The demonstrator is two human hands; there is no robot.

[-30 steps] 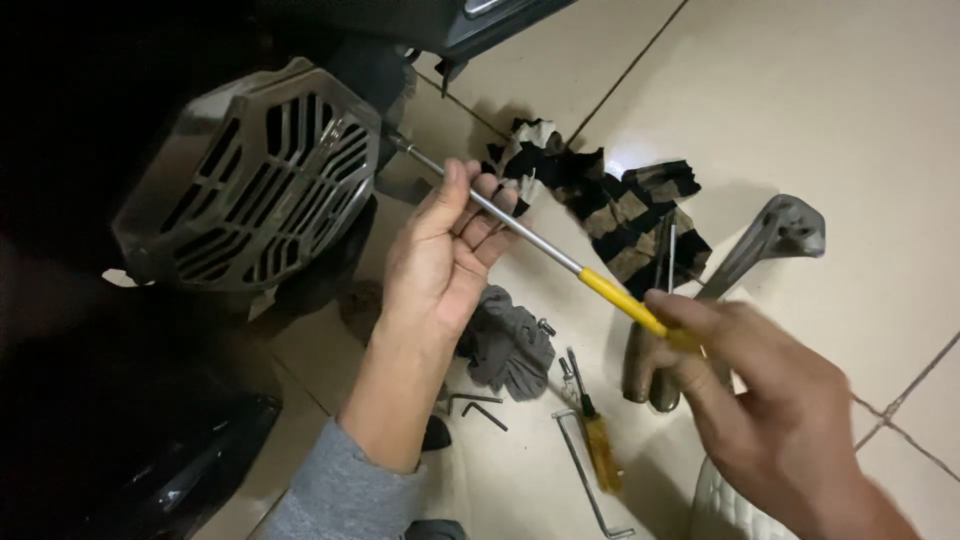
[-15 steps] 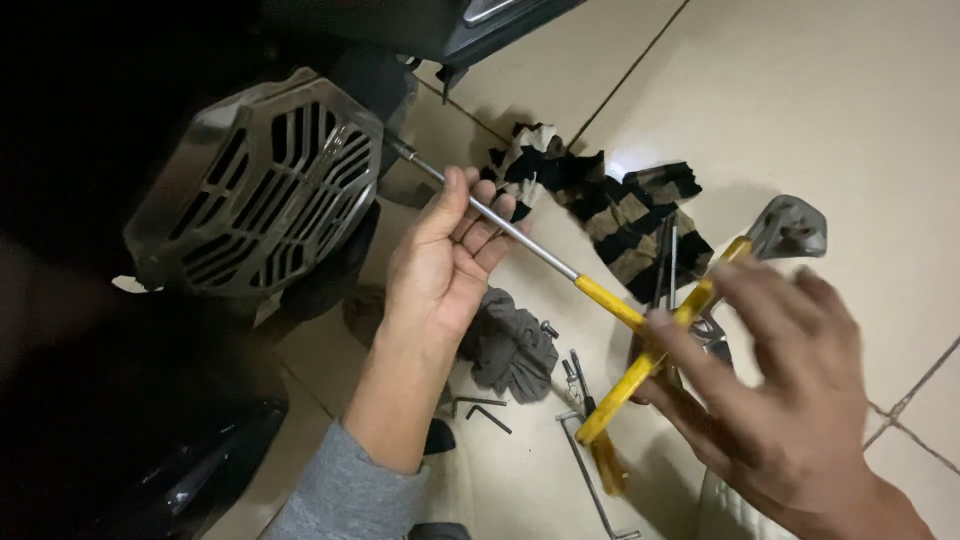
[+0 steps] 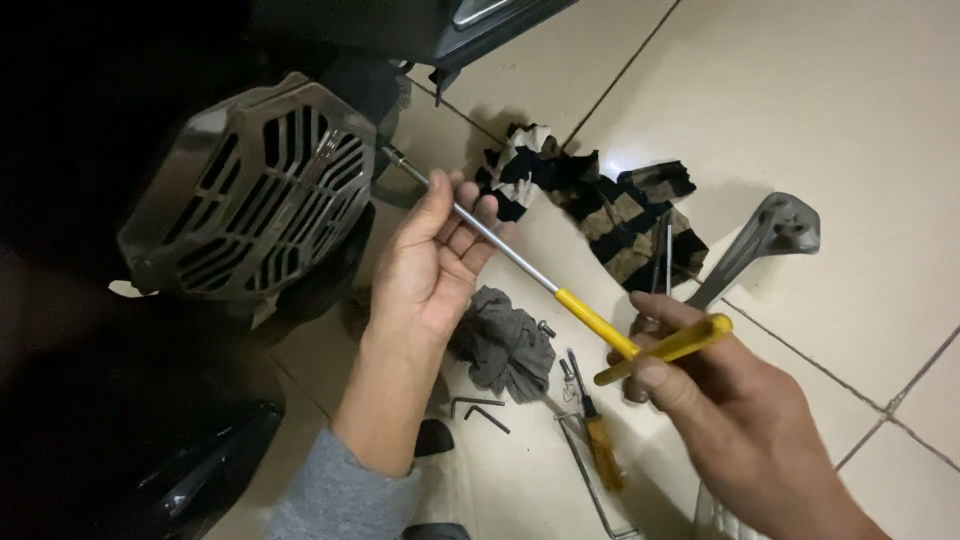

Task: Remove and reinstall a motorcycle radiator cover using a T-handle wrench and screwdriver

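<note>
A long T-handle wrench (image 3: 520,262) with a steel shaft and yellow grip runs from the lower right up to a grey slotted engine cover (image 3: 255,195) at the upper left. My left hand (image 3: 432,262) cups the steel shaft near its middle, fingers loosely curled around it. My right hand (image 3: 740,410) grips the yellow crossbar handle at the near end. The wrench tip meets the cover's right edge.
On the tiled floor lie a striped black and tan rag (image 3: 600,205), a grey rag (image 3: 505,340), a grey metal bracket (image 3: 760,240), two small hex keys (image 3: 480,410), a yellow-handled screwdriver (image 3: 598,440) and loose bolts. Dark vehicle parts fill the left side.
My right hand has turned the yellow crossbar from steeply slanted to nearly flat. The left hand stays on the shaft, and the view has shifted slightly.
</note>
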